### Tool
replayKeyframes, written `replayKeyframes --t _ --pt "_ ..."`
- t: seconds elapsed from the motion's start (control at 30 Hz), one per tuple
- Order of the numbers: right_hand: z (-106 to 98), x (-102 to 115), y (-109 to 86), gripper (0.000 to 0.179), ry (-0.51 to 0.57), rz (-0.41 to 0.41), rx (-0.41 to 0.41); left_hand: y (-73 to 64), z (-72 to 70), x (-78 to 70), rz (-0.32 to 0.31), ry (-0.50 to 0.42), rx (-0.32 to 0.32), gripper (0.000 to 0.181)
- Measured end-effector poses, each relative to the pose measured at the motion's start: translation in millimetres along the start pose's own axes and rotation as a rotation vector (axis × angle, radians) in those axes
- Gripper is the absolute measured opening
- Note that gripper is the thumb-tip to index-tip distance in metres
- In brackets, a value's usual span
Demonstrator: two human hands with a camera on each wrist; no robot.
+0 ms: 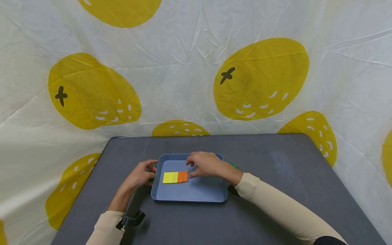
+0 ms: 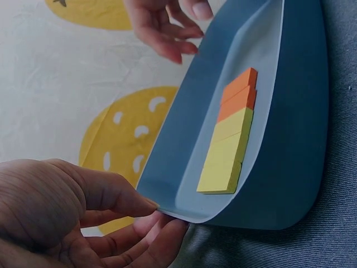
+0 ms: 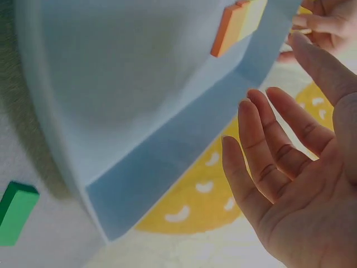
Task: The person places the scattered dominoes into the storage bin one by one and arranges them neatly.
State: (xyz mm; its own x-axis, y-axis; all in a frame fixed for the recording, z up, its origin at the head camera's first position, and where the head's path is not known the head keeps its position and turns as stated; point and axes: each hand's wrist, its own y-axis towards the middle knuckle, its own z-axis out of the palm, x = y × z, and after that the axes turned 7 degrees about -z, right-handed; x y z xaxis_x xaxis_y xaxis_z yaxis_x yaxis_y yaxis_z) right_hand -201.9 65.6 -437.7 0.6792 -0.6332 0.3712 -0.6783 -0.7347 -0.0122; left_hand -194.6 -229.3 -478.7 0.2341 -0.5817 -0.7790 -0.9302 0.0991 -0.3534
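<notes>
A blue rectangular tray (image 1: pixel 190 195) lies on the table. Inside it, three yellow blocks (image 1: pixel 170 177) and two orange blocks (image 1: pixel 182 176) form one row, side by side, the orange ones at the right end. My left hand (image 1: pixel 139 175) pinches the tray's left rim near a far corner, thumb above and fingers below, as the left wrist view shows. Over the tray, just right of the orange blocks, hovers my right hand (image 1: pixel 205 164). Its fingers are spread and relaxed, and the right wrist view shows an empty palm (image 3: pixel 312 206).
A green block (image 3: pixel 19 212) lies on the table to the right of the tray, partly hidden by my right forearm in the head view. A bit of orange (image 1: pixel 249 173) peeks out behind that sleeve. Behind the dark table (image 1: pixel 275 211) hangs a white cloth (image 1: pixel 180 92) with yellow fruit prints.
</notes>
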Motion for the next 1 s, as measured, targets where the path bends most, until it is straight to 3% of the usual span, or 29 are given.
replayKeyframes --t 0.33,1.0 --pt "-9 -13 -24.0 0.038 0.061 0.002 -0.078 0.5 0.4 2.1 -0.009 0.001 0.000 0.058" --pt "-17 -44 -78.9 0.034 0.111 0.047 -0.159 1.1 1.9 1.6 0.005 0.007 -0.003 0.059"
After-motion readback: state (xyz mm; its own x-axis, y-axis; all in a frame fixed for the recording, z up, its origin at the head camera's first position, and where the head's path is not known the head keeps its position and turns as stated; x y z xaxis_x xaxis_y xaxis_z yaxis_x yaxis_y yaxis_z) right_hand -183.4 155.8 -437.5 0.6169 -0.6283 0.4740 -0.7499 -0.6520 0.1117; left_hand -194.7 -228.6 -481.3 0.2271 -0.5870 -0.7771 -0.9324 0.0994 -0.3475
